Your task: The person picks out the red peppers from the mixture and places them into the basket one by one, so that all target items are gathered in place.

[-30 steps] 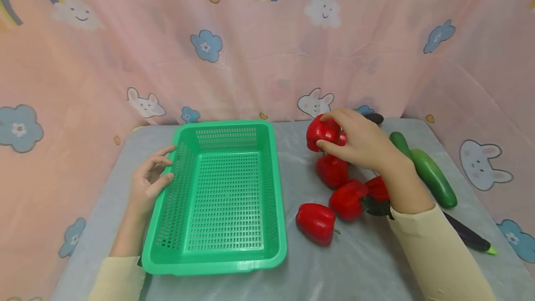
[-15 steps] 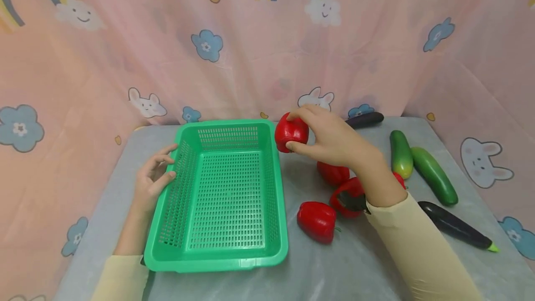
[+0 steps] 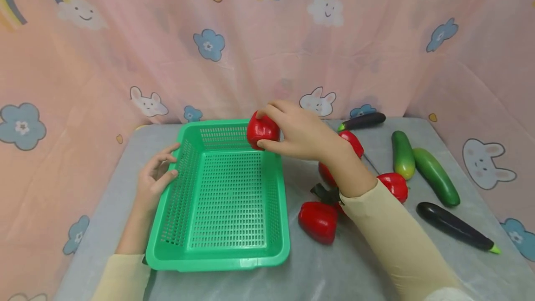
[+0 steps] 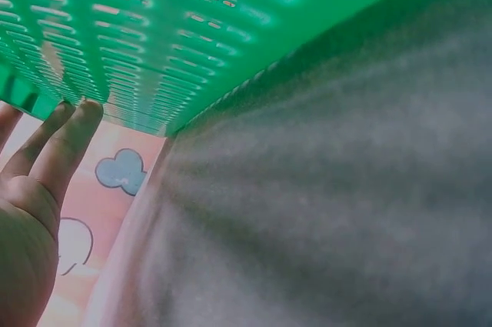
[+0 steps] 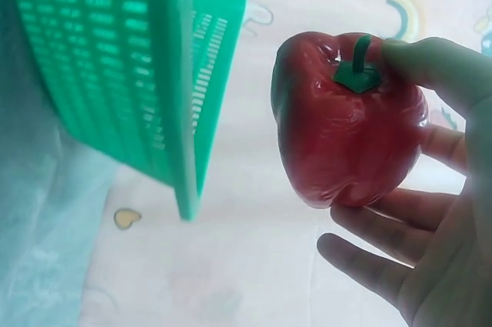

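In the head view a red bell pepper [image 3: 263, 131] hangs over the far right corner of the green plastic basket [image 3: 225, 264]. My right hand [image 3: 303, 130] grips it between thumb and fingers; the right wrist view shows the bell pepper [image 5: 346, 127] with its green stem, held clear of the basket wall [image 5: 115, 73]. At the basket's left side my left hand [image 3: 155, 178] touches the rim with its fingertips. From the left wrist, fairly straight fingers [image 4: 68, 146] reach the outer side of the slotted basket wall [image 4: 138, 50].
Right of the basket lie several more red bell peppers [image 3: 318, 222], partly hidden by the right forearm. Two green cucumber-like vegetables [image 3: 436, 176] lie farther right. One eggplant [image 3: 455, 226] is near the right edge, another eggplant [image 3: 362, 121] at the back. A patterned curtain [image 3: 251, 78] hangs behind.
My right hand has carried the red bell pepper leftward from the group of peppers to above the basket's far right corner. The left hand has stayed at the basket's left rim.
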The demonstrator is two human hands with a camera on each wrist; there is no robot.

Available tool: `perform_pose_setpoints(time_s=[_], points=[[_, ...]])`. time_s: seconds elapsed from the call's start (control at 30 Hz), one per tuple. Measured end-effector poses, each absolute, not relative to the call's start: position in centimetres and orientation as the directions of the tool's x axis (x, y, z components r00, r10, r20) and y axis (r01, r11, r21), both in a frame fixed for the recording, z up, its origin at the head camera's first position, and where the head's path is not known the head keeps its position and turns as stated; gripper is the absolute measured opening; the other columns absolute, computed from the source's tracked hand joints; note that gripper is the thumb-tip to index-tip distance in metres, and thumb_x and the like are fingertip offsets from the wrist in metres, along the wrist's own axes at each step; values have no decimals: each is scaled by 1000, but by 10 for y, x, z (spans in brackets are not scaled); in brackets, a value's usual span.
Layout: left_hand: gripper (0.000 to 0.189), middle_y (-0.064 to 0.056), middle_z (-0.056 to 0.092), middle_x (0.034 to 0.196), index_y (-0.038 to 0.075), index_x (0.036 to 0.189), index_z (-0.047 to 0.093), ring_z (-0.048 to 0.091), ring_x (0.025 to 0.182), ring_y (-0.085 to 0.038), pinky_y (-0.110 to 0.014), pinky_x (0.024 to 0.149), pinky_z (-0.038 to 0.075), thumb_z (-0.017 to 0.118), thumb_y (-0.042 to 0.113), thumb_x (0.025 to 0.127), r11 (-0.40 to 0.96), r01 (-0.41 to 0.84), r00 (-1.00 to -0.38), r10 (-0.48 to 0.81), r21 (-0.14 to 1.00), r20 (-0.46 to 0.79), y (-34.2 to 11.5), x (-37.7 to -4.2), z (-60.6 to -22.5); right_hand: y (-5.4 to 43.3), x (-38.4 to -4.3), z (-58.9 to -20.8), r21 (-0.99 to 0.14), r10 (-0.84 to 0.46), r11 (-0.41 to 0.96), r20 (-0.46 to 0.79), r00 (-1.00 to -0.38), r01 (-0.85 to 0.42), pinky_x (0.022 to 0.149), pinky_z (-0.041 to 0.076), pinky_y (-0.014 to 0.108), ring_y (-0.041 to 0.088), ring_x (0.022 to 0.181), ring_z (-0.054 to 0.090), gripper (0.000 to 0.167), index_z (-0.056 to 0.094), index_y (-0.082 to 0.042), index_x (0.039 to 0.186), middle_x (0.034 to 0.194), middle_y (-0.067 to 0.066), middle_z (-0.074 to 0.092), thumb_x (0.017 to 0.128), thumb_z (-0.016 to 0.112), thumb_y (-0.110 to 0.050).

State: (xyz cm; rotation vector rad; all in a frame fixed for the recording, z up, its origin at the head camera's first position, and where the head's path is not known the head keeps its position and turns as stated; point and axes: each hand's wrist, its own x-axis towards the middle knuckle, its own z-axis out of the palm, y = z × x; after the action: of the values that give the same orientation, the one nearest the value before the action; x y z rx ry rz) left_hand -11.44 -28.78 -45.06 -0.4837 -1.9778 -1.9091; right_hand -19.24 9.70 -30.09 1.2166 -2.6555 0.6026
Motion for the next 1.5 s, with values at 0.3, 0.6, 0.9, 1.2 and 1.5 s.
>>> perform_pose_setpoints(time_s=[0.3, 0.6, 0.9, 1.2, 1.5], points=[[19, -24, 59, 155, -19, 113, 58, 47, 151, -35, -44, 122, 35, 59, -18, 94, 3, 498, -867, 17, 867, 498, -286, -116, -453, 71, -200, -300, -250, -686, 598, 331, -647, -762, 86, 62, 41, 21, 114, 62, 58, 64, -18, 138, 129, 2, 64, 89, 84, -42], [19, -23, 58, 155, -17, 113, 58, 46, 152, -33, -55, 125, 27, 58, -18, 94, 9, 483, -875, 17, 875, 483, -289, -115, -452, 51, -206, -297, -260, -688, 597, 320, -651, -759, 89, 60, 40, 21, 117, 60, 52, 63, -19, 137, 131, 2, 63, 93, 80, -42], [19, -24, 57, 156, -18, 113, 57, 45, 153, -33, -61, 126, 24, 58, -19, 94, 19, 468, -884, 6, 883, 468, -289, -116, -454, 26, -209, -292, -239, -718, 583, 294, -630, -776, 88, 60, 38, 21, 122, 59, 51, 61, -21, 137, 134, 2, 62, 95, 78, -45], [19, -26, 57, 155, -20, 113, 55, 47, 151, -31, -55, 125, 28, 57, -19, 93, 34, 458, -889, -1, 888, 459, -286, -117, -456, -2, -211, -301, -274, -732, 554, 290, -617, -786, 85, 60, 37, 18, 116, 60, 45, 63, -22, 133, 129, 0, 62, 97, 77, -44], [19, -24, 58, 155, -19, 112, 55, 49, 150, -27, -47, 122, 32, 56, -19, 93, 52, 443, -896, -8, 895, 444, -287, -118, -454, -24, -213, -310, -350, -733, 548, 237, -638, -760, 86, 58, 32, 16, 117, 58, 48, 62, -22, 136, 130, -1, 61, 98, 76, -46]])
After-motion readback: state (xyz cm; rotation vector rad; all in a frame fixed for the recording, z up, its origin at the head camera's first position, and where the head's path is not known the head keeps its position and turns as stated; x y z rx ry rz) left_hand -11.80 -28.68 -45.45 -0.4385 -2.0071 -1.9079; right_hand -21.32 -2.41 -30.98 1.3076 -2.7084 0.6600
